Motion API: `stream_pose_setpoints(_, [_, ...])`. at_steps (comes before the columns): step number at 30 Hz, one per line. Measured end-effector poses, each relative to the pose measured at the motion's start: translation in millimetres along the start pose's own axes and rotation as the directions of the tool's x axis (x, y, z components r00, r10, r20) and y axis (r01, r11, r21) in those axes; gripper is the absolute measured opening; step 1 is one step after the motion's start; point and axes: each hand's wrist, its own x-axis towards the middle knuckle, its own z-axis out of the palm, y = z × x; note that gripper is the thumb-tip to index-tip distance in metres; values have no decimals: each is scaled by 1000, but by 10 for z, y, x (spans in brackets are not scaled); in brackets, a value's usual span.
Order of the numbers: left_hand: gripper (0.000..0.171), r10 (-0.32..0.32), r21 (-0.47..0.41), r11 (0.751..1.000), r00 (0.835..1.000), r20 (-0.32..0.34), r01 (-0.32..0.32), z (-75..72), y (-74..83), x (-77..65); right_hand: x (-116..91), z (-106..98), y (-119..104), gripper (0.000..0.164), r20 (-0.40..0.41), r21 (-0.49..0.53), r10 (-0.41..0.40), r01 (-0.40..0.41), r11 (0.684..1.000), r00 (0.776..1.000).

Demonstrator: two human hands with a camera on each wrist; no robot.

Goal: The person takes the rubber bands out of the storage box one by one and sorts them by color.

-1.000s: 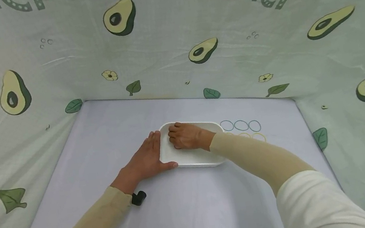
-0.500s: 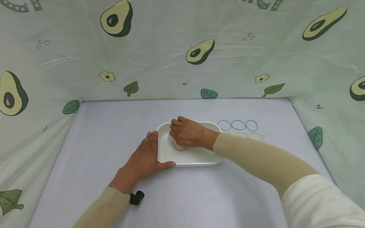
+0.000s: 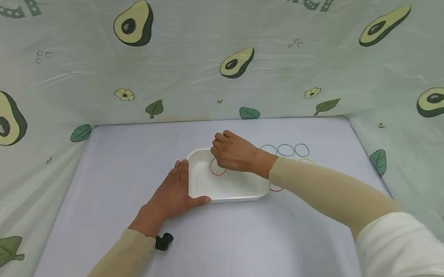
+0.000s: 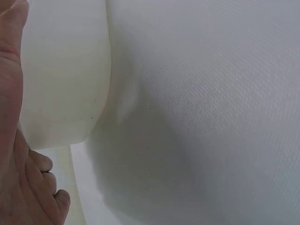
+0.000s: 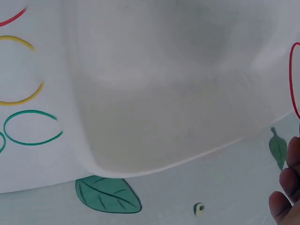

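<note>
My right hand [image 3: 236,153] pinches a thin red rubber band [image 3: 211,168], which hangs as a loop over the white tray [image 3: 228,186]. In the right wrist view, the same red rubber band [image 5: 291,82] shows at the right edge above my fingertips [image 5: 280,205]. The left hand [image 3: 169,194] rests against the tray's left end with its fingers straight, and its thumb lies along the front edge. The left wrist view shows the tray's outer wall [image 4: 65,75] beside that thumb and palm. Part of the tray is hidden under the right hand and forearm.
Right of the tray lie several rubber bands: a row of green ones [image 3: 286,156] at the back, then yellow ones [image 3: 306,159], and a red one [image 3: 277,191] near the front, partly covered by the right arm. A patterned cloth [image 3: 188,81] rises behind the table [image 3: 229,251].
My right hand has lifted from inside the tray and moved back and slightly right, bringing the red rubber band up with it. The left hand keeps its place against the tray.
</note>
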Motion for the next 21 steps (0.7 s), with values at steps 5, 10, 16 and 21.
stream_pose_setpoints(5, [134,-12,8,1000,1000,10,11,0,8,-9,-143,-32,112,19,-26,20,68,-67,998,997])
stream_pose_setpoints(10, [135,-33,33,999,999,37,32,-4,33,-14,-308,-33,182,19,-64,50,127,-124,991,990])
stream_pose_setpoints(16, [134,-33,30,999,999,34,32,-8,43,-18,-532,-47,270,24,-113,93,204,-194,977,972])
stream_pose_setpoints(21, [133,-20,48,999,999,26,18,-11,39,-26,-760,-43,366,27,-108,108,269,-257,960,957])
